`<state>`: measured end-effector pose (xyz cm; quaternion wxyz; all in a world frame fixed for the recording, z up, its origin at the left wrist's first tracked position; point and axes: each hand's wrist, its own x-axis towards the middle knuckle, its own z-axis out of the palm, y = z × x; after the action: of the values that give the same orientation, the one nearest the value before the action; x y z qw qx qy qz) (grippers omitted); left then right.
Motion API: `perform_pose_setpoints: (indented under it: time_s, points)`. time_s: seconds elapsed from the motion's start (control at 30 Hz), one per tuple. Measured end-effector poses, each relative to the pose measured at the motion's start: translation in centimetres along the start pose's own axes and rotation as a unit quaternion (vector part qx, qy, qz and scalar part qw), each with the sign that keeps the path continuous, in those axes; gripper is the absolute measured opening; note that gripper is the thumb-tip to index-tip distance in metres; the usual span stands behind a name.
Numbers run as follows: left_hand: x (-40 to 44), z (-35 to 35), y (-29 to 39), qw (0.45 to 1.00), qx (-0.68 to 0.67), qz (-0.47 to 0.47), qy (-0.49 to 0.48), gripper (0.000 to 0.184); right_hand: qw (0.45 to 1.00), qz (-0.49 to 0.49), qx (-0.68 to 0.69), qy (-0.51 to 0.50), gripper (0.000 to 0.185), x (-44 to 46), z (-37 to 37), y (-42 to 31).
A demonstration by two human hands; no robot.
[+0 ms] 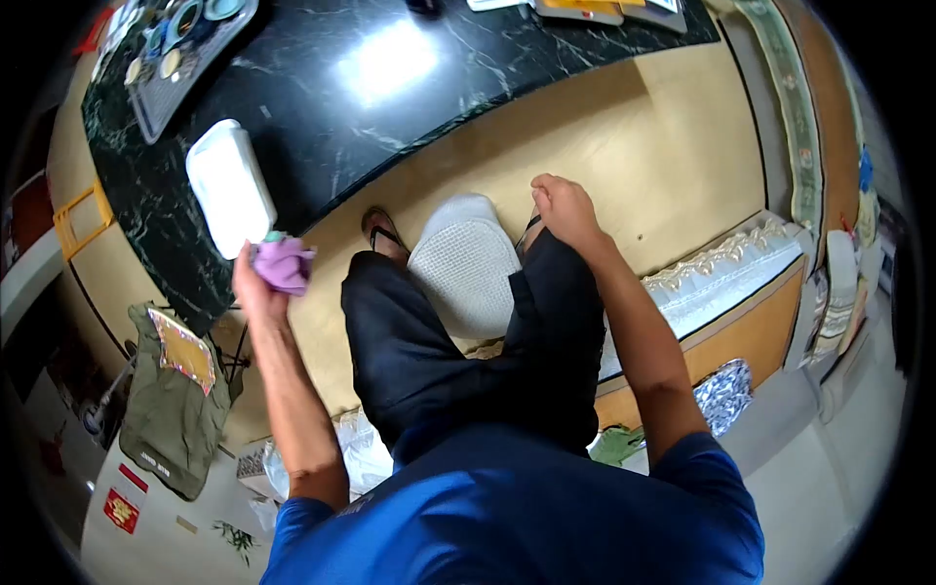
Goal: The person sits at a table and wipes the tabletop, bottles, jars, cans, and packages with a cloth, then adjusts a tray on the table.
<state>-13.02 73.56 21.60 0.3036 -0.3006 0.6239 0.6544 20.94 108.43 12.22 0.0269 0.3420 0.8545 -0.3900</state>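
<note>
My left hand point(260, 288) is closed round a crumpled purple cloth point(284, 264), beyond the left edge of the dark marble table. Just above it lies a white rectangular tray or lid point(230, 185), whose lower end comes close to the fingers and cloth. A small green patch shows at the top of the cloth. My right hand point(565, 207) hovers near my right knee, its fingers curled; whether anything is inside them is hidden.
A grey tray point(156, 107) with cups and other items stands on the marble table point(322, 127) at the upper left. A white woven basket or stool point(466, 263) is between my legs. A bench point(702, 302) is at the right, a green folding chair point(175, 419) at the left.
</note>
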Motion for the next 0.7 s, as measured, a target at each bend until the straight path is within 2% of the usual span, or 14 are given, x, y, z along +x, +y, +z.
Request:
perform_pose_setpoints:
  time_s: [0.03, 0.07, 0.1, 0.13, 0.2, 0.3, 0.43, 0.47, 0.53, 0.57, 0.6, 0.67, 0.7]
  points:
    - [1.9, -0.8, 0.6, 0.999, -0.004, -0.005, -0.041, 0.041, 1.0, 0.007, 0.001, 0.004, 0.018, 1.3, 0.8, 2.1]
    - [3.5, -1.8, 1.0, 0.997, -0.007, -0.013, -0.078, 0.042, 0.998, 0.024, -0.033, -0.044, 0.019, 2.3, 1.8, 4.3]
    - [4.5, -1.9, 1.2, 0.997, -0.014, -0.008, -0.069, 0.043, 0.993, 0.038, -0.067, -0.09, 0.02, 3.6, 2.7, 6.4]
    - [5.3, -1.4, 1.4, 0.998, -0.022, -0.001, -0.061, 0.044, 0.993, 0.043, -0.064, -0.089, 0.02, 5.0, 3.8, 8.7]
    - [6.6, -1.1, 1.5, 0.997, -0.048, -0.017, -0.061, 0.042, 0.96, 0.137, -0.156, -0.188, 0.024, 7.3, 6.3, 13.1]
    - [8.6, -1.8, 1.4, 0.995, -0.081, 0.007, -0.066, 0.04, 0.947, 0.193, -0.131, -0.221, 0.026, 9.9, 10.0, 16.8]
    - [8.5, -0.6, 0.7, 0.994, -0.068, -0.015, -0.086, 0.043, 0.957, 0.139, -0.144, -0.21, 0.029, 11.1, 17.0, 18.1]
    - [8.6, -0.6, 0.3, 0.995, -0.048, 0.004, -0.089, 0.045, 0.958, 0.165, -0.128, -0.196, 0.031, 11.3, 18.9, 18.1]
    - [8.5, -1.2, -0.5, 0.987, -0.049, -0.009, -0.151, 0.048, 0.958, 0.194, -0.111, -0.179, 0.034, 11.5, 22.7, 18.9]
    - [7.3, -0.3, -1.7, 0.991, -0.046, 0.024, -0.121, 0.049, 0.957, 0.229, -0.078, -0.16, 0.037, 11.5, 24.9, 19.6]
    - [8.0, -1.7, -1.7, 0.986, 0.012, 0.044, -0.16, 0.045, 0.953, 0.264, -0.045, -0.14, 0.04, 11.6, 26.5, 20.2]
    - [6.7, -2.2, -3.3, 0.982, -0.016, 0.043, -0.185, 0.044, 0.944, 0.292, -0.021, -0.153, 0.044, 11.9, 28.0, 20.9]
    - [7.7, -4.1, -4.0, 0.987, -0.002, 0.058, -0.147, 0.043, 0.936, 0.314, -0.017, -0.158, 0.055, 12.0, 28.7, 21.4]
